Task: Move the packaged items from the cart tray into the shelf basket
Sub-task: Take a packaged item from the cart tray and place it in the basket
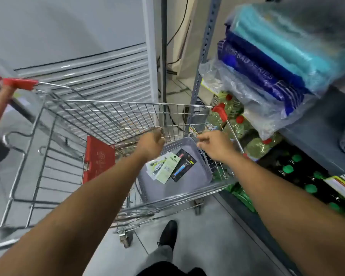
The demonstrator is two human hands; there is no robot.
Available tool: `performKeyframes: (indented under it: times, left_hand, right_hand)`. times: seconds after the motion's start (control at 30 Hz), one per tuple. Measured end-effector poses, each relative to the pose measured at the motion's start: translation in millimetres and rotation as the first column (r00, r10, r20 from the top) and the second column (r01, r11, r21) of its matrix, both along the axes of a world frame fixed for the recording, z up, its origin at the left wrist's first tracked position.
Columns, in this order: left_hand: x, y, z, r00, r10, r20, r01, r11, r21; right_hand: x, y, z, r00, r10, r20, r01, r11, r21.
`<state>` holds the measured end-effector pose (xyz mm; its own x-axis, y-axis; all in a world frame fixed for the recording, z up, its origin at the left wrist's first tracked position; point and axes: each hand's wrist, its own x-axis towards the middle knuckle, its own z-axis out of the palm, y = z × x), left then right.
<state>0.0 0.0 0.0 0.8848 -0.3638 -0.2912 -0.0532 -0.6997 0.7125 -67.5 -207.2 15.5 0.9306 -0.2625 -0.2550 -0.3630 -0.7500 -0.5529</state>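
A grey plastic tray [199,176] sits inside a wire shopping cart [108,114]. In it lie a black blister pack with a blue item [184,166], a pale green carded pack [168,169] and a white pack [152,168] partly under my left forearm. My left hand [150,145] reaches over the tray's far left rim with fingers curled; whether it grips the rim is not clear. My right hand [215,144] hovers at the tray's far right corner, fingers bent and apart, holding nothing I can see. No shelf basket is identifiable.
A metal shelf unit [207,36] stands on the right with bagged blue and teal goods [271,56], green bottles with red caps [237,124] and dark bottles with green caps [299,172]. A white louvred cabinet [100,74] is behind the cart. My shoe [168,233] is on the floor.
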Motion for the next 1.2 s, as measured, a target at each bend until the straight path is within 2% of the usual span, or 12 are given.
performKeyframes:
  times: [0.17,0.37,0.5,0.67,0.83,1.07,1.13,1.2]
  left_hand:
    - [16,-11,-45,0.995,-0.1,-0.016,0.102,0.979,0.175]
    - [21,-17,-81,0.996,-0.091,-0.022,0.093,0.972,0.214]
    - [23,-22,-104,0.999,-0.049,-0.014,0.051,0.973,0.227]
    - [22,-38,-142,0.995,-0.075,-0.073,0.092,0.956,0.278]
    - [15,-55,-185,0.98,-0.168,-0.104,0.193,0.928,0.318]
    - [10,-76,-222,0.971,-0.182,-0.153,0.223,0.92,0.322]
    - [9,-77,-235,0.971,-0.176,-0.16,0.221,0.918,0.329]
    - [9,-77,-246,0.972,-0.171,-0.161,0.217,0.917,0.334]
  right_hand:
    - [31,-5,-51,0.985,0.049,-0.167,-0.063,0.994,-0.084]
    - [52,-9,-90,0.978,0.083,-0.189,-0.103,0.99,-0.099]
    - [63,-16,-108,0.949,0.211,-0.235,-0.248,0.958,-0.143]
    - [76,-26,-138,0.818,0.411,-0.401,-0.526,0.818,-0.233]
    - [90,-25,-171,0.73,0.464,-0.502,-0.622,0.756,-0.204]
    - [101,-18,-208,0.597,0.568,-0.567,-0.781,0.572,-0.25]
    - [101,-16,-216,0.535,0.62,-0.574,-0.84,0.462,-0.283]
    - [102,-16,-222,0.511,0.631,-0.583,-0.857,0.424,-0.292]
